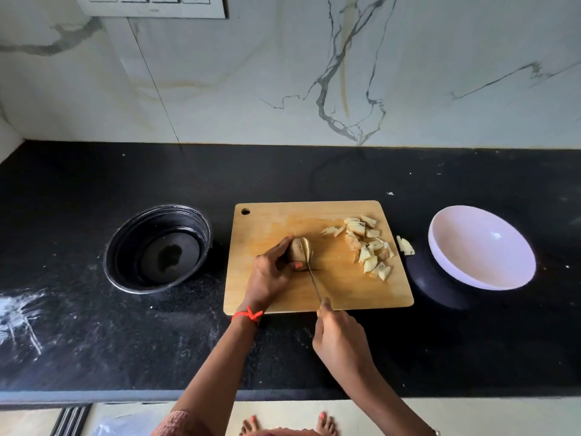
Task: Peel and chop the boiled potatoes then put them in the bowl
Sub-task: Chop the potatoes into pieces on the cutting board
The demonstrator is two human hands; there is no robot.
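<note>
- The left hand (273, 272) has its grip curled around a potato (297, 250) on the wooden board (276, 221).
- The right hand (341, 339) has its grip tight on a knife (312, 275), which cuts into the potato.
- Potato pieces (367, 247) lie on the board's right side.
- A white bowl (481, 247) sits right of the board on the black table (94, 341).

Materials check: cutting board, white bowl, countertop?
The cutting board looks like wood or bamboo: matte tan, faint grain. The white bowl is smooth and glossy with a highlight, so ceramic or melamine; I cannot tell which. The countertop looks like polished black stone, probably granite, given its fine speckle.
</note>
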